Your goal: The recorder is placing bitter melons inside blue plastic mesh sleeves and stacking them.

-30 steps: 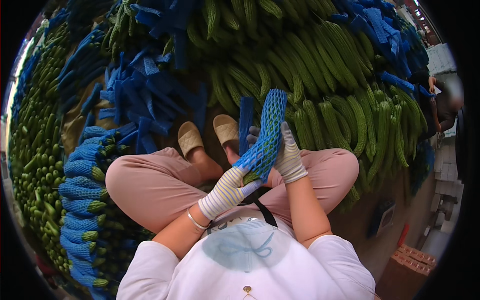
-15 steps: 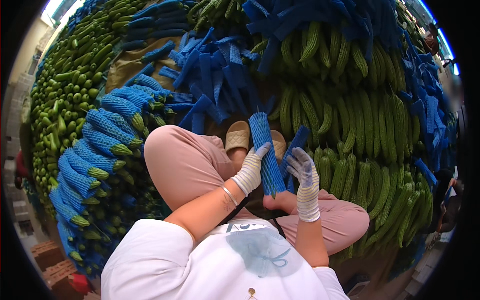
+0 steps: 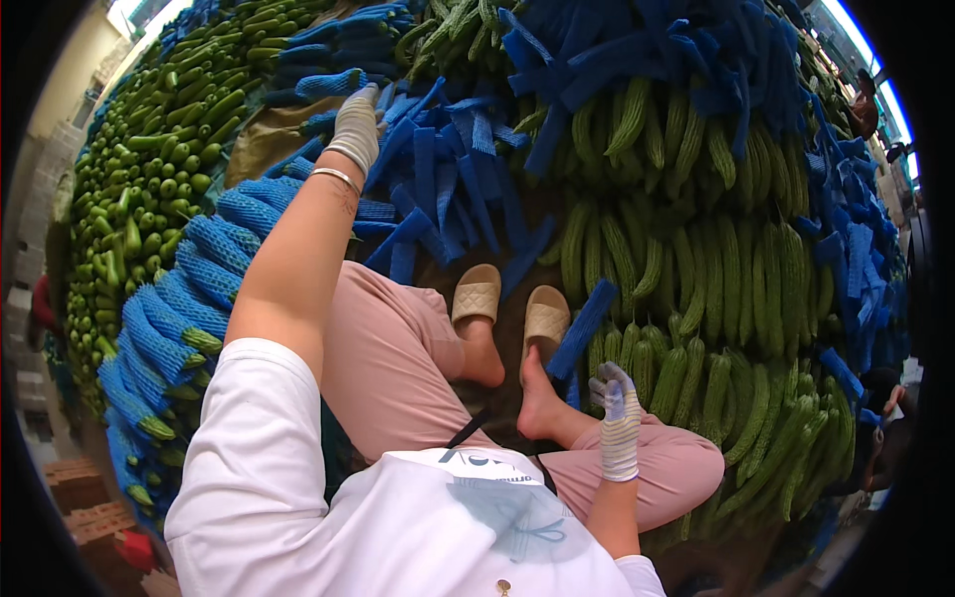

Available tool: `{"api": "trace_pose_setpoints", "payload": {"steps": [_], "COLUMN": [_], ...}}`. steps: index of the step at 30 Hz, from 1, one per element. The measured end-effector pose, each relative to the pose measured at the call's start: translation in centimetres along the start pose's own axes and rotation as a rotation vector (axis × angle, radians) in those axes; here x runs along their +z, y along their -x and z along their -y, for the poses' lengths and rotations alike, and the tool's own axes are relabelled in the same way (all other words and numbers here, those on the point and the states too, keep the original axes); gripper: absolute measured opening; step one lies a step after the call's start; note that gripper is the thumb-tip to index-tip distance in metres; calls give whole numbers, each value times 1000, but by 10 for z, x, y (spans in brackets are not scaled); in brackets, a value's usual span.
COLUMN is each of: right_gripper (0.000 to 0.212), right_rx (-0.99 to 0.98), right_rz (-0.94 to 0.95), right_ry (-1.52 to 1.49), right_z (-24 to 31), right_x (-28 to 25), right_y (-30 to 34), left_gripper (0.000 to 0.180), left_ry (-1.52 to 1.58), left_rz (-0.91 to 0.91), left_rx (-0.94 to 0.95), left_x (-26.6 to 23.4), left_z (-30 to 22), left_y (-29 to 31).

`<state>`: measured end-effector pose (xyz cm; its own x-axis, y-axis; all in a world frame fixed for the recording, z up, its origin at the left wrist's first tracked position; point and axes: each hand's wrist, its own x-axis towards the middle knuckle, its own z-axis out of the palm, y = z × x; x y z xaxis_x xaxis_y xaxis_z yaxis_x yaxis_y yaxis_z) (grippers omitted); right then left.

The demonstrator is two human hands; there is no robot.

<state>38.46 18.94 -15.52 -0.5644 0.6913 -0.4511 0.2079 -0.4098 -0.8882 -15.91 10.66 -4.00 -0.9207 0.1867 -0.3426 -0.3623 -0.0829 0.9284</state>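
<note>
My left hand [image 3: 358, 127], in a striped knit glove, reaches out to the far left. Its fingers close at the end of a bitter gourd in a blue foam net [image 3: 330, 84], which lies sideways by other netted gourds. My right hand [image 3: 619, 403], gloved alike, is raised over my right knee. Its fingers are loosely bent and apart, with nothing in them. Just beyond that hand a blue foam net sleeve [image 3: 582, 328] leans near my sandal [image 3: 546, 316].
Bare bitter gourds [image 3: 736, 279] lie in rows on the right. Loose blue net sleeves [image 3: 438, 189] are heaped ahead, and more sleeves [image 3: 686, 50] lie over the far gourds. Netted gourds [image 3: 179, 308] are stacked on the left, before a pile of smooth green vegetables [image 3: 149, 189].
My left hand has swung from between my knees to the far left, carrying the netted gourd there. My right hand has lowered a little, and its fingers are more bent.
</note>
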Motion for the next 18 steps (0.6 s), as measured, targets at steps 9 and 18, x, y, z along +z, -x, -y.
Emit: {"api": "trace_pose_setpoints", "payload": {"steps": [9, 18], "right_gripper": [45, 48], "right_rx": [-314, -149], "right_rz": [-477, -84], "right_ry": [803, 1242], "right_z": [51, 67], "right_x": [-104, -27], "right_y": [-20, -78], "left_gripper": [49, 49], "left_ry": [-558, -1114], "left_rz": [1120, 1337], "left_rx": [-85, 479], "left_x": [41, 44], "left_z": [91, 69], "left_y": [171, 212]}}
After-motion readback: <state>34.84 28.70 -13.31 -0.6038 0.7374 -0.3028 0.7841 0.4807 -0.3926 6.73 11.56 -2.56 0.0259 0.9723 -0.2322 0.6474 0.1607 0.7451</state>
